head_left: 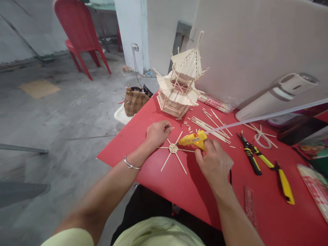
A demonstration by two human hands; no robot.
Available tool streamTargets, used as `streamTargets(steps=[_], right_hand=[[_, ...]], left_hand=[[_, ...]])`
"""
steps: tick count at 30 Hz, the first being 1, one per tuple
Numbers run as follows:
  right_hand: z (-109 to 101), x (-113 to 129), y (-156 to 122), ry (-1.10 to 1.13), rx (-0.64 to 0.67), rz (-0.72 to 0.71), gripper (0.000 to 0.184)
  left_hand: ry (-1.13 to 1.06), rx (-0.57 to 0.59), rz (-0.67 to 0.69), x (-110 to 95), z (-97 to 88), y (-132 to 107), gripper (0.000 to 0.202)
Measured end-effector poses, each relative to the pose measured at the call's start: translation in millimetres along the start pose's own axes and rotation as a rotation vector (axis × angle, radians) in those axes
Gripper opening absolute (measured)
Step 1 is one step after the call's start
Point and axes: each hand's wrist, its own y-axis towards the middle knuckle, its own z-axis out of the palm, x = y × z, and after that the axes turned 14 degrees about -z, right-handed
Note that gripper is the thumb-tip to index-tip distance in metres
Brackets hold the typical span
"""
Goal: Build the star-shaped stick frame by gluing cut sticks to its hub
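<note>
My right hand [214,160] grips a yellow glue gun [193,139] with a long clear glue stick [266,116] trailing to the right; its nozzle points left at a small star of wooden sticks [174,150] lying on the red table [164,181]. My left hand [157,133], a metal bangle on its wrist, is closed in a pinch on a short wooden stick piece [171,128] just above the star. Behind them stands a two-tiered pagoda model [180,85] built of sticks.
Loose sticks [210,126] lie between pagoda and glue gun. Yellow-handled cutters [266,164] and a red ruler [249,205] lie to the right, a white cylinder device [276,95] behind. A checked bag [134,100] sits off the table's left edge, a red chair [79,34] beyond.
</note>
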Motion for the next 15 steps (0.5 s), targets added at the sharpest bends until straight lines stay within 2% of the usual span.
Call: streamTargets(steps=[15], right_hand=[[1.5,-0.5,0.7,-0.001,-0.001,0.008,0.02]], left_hand=[[0.003,0.011,-0.02,-0.6,0.0,-0.1,0.013]])
